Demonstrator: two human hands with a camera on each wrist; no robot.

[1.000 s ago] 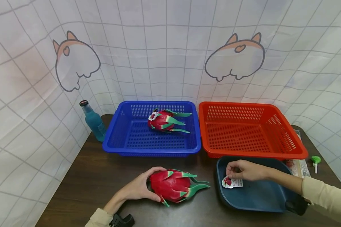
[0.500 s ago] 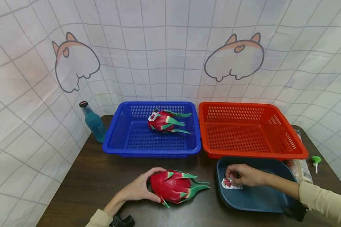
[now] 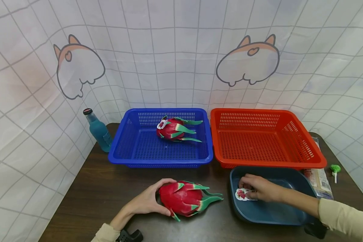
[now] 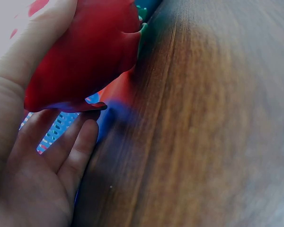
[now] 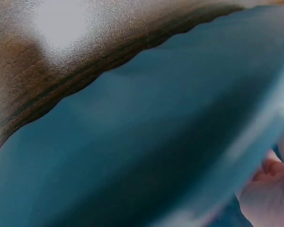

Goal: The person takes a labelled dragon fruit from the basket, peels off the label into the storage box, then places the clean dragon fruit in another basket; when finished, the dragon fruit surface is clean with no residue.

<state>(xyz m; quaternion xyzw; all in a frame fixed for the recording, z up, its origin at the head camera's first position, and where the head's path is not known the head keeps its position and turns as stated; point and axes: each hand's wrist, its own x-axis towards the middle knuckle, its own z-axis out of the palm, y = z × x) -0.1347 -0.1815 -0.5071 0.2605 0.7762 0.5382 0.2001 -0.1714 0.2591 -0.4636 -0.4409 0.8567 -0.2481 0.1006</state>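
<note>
My left hand holds a red dragon fruit with green leaf tips, lying on the dark wooden table. Its thumb and fingers wrap the blunt end; the red skin fills the top of the left wrist view. Inside a dark blue tub, my right hand pinches a small white label with a dragon fruit picture. The hand covers the label's right part. In the right wrist view the tub wall hides most of the right hand.
A blue basket at the back holds another dragon fruit bearing a similar label. Beside it stands a red basket. A blue bottle is at far left; a plastic packet and green lollipop lie right.
My right hand has lowered slightly in the tub and its fingers now cover more of the label, whose white part showed more before. My left hand and its dragon fruit have stayed put.
</note>
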